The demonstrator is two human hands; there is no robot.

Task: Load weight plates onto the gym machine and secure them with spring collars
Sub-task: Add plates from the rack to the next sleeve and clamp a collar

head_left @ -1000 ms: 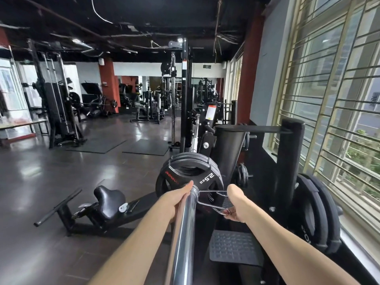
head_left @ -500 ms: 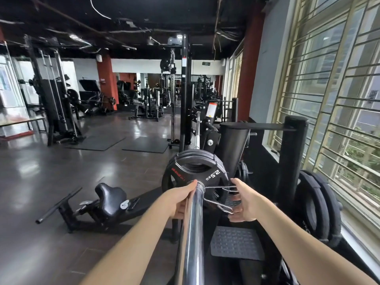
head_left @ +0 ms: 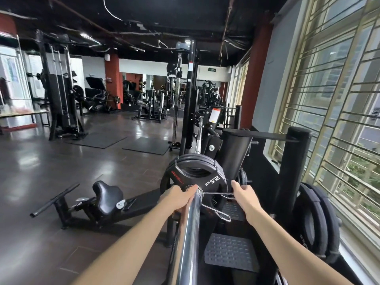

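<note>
Collar-fitting step: 2.5 kg weight plates (head_left: 194,173) sit stacked at the far end of the chrome sleeve (head_left: 190,233), whose long axis runs from the viewer toward the machine. The left hand (head_left: 176,197) grips the sleeve just behind the plates; the right hand (head_left: 243,195) pinches the upper handle of the spring collar (head_left: 213,204), handles pointing right. Next, probably squeezing and seating it against the plates.

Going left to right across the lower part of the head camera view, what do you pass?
Black seat → left hand → chrome bar → spring collar → right hand → black upright post → stored plates → window grille.
</note>
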